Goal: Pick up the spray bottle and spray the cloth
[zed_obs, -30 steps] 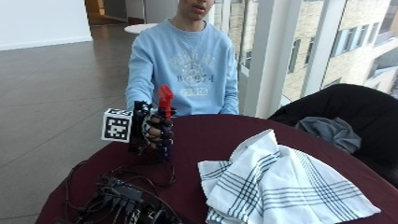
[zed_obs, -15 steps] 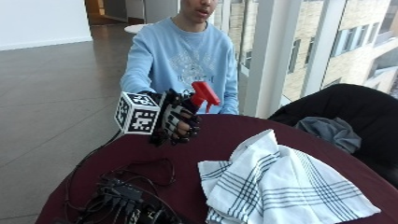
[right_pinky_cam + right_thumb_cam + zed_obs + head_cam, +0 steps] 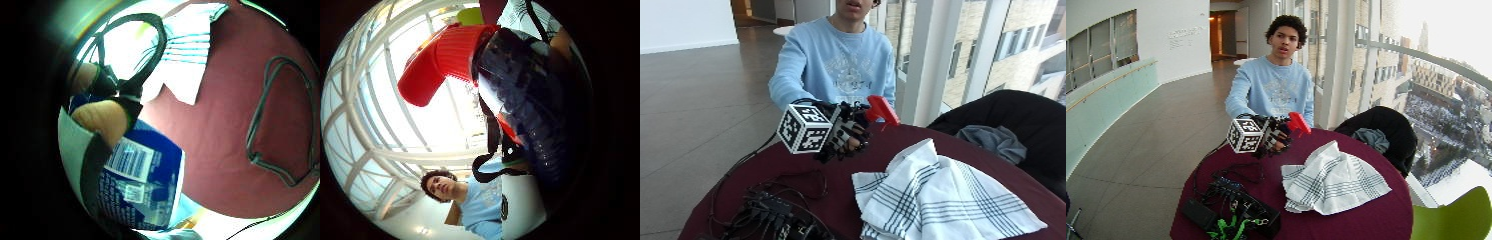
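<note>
My gloved right hand (image 3: pixel 848 131) grips a spray bottle with a red trigger head (image 3: pixel 881 110) and holds it in the air above the maroon table (image 3: pixel 840 200). The red nozzle tilts toward the cloth. The bottle's dark blue body with its label (image 3: pixel 142 175) fills much of the little finger side palm view, with my fingertips (image 3: pixel 100 120) curled round it. Its red head (image 3: pixel 445 60) shows in the thumb side palm view. A white cloth with dark stripes (image 3: pixel 939 200) lies crumpled on the table, to the right of the hand and below it; its edge (image 3: pixel 185 55) also shows.
A tangle of black cables and a box (image 3: pixel 773 215) lies on the table's near left. One loop of cable (image 3: pixel 280 120) rests on the bare tabletop. A black chair with a grey garment (image 3: pixel 993 140) stands behind the table at the right. A green chair (image 3: pixel 1459 215) is at the near right.
The hand has lifted the bottle off the table and tipped it, so the red head now points right toward the cloth. The cloth has not moved.
</note>
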`<state>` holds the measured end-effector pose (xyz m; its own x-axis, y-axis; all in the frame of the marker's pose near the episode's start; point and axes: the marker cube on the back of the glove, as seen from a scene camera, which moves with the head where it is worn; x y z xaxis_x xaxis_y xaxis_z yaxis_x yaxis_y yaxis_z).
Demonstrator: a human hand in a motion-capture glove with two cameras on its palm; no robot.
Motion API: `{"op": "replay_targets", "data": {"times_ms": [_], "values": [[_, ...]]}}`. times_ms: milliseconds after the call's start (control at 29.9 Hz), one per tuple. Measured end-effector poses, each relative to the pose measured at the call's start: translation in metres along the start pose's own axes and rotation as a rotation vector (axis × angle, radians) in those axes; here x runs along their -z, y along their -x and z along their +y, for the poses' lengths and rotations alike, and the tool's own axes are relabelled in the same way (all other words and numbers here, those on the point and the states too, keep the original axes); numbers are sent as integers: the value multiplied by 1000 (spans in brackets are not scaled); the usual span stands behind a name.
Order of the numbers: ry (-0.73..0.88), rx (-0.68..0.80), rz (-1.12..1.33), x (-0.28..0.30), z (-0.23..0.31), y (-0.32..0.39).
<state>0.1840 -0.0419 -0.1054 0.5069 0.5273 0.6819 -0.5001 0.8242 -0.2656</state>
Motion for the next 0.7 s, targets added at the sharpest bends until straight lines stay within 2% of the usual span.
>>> {"op": "replay_targets", "data": {"times_ms": [703], "values": [[70, -51, 64, -11, -5, 13]]}}
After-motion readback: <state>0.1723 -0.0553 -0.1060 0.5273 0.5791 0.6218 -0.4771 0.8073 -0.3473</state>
